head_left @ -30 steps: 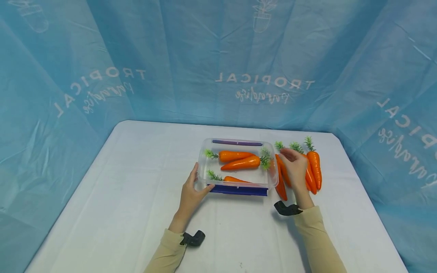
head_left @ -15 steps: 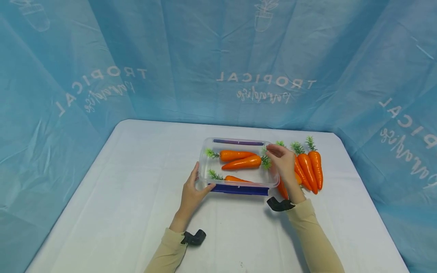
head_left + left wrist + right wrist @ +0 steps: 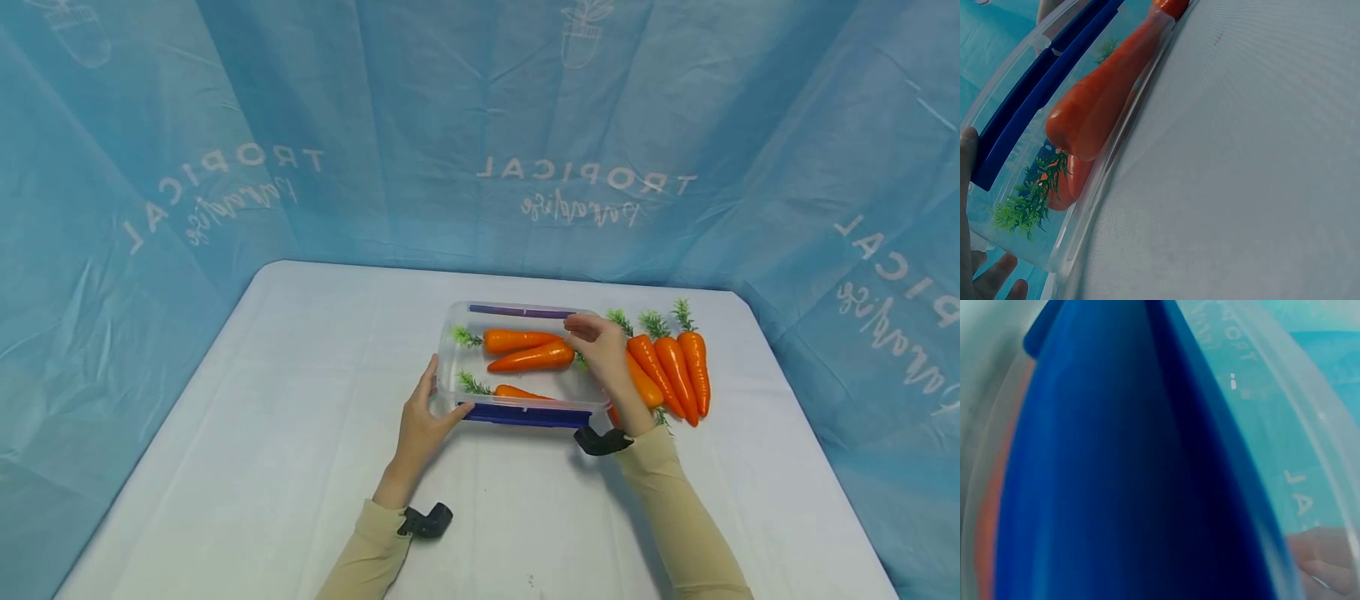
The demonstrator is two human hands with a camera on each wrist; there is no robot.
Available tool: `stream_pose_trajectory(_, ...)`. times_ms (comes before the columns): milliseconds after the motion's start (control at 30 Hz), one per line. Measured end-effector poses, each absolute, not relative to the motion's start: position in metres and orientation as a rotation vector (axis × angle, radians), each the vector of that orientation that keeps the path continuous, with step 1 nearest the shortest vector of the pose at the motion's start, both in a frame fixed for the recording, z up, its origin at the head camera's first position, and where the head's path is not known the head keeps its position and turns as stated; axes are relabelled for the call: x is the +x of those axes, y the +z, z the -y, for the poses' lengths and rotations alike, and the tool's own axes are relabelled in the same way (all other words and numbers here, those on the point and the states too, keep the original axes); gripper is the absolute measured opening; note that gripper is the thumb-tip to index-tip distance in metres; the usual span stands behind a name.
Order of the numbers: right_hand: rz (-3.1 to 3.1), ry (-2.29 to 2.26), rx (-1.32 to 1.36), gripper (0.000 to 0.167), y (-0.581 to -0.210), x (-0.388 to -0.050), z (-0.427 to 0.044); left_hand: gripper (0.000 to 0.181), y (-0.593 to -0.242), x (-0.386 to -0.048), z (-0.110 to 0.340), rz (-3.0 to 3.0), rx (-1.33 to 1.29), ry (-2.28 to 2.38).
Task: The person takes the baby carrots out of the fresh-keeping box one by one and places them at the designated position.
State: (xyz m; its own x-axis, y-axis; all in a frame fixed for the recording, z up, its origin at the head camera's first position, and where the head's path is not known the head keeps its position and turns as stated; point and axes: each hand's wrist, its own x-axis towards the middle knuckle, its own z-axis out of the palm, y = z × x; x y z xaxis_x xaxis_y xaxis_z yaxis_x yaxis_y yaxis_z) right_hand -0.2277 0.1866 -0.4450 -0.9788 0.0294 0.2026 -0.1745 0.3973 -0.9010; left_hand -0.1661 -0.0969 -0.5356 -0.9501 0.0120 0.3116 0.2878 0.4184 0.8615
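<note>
A clear container (image 3: 525,402) with blue side clips stands at mid-table, with three orange carrots (image 3: 534,357) visible inside. My left hand (image 3: 422,429) grips its near left corner, thumb at the front clip and fingers along the left wall. In the left wrist view that thumb (image 3: 967,150) lies by the blue clip (image 3: 1016,119), beside a carrot (image 3: 1094,103). My right hand (image 3: 606,354) is above the container's right end, fingers pointing left and slightly bent, nothing visible in them. The right wrist view shows a blurred blue clip (image 3: 1110,456) and fingers (image 3: 1329,556) through clear plastic.
Several carrots with green tops (image 3: 696,375) lie on the white table (image 3: 300,375) just right of the container, partly behind my right forearm. One has its leafy end toward me. A blue printed curtain (image 3: 420,217) hangs behind and on both sides.
My right hand has moved left from over the loose carrots to over the container's right end, uncovering more of them. The left hand keeps its grip, and the container shows hardly any shift.
</note>
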Motion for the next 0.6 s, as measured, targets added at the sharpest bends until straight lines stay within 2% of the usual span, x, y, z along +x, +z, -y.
stream_pose_trajectory(200, 2.572, 1.562, 0.133, 0.028, -0.459, -0.240, -0.184, 0.094, -0.535, -0.166, 0.097, 2.420, -0.248, -1.559)
stream_pose_trajectory(600, 2.895, 1.266, 0.141, 0.041, -0.464, -0.246, -0.182, 0.094, -0.535, -0.167, 0.098, 2.411, -0.267, -1.546)
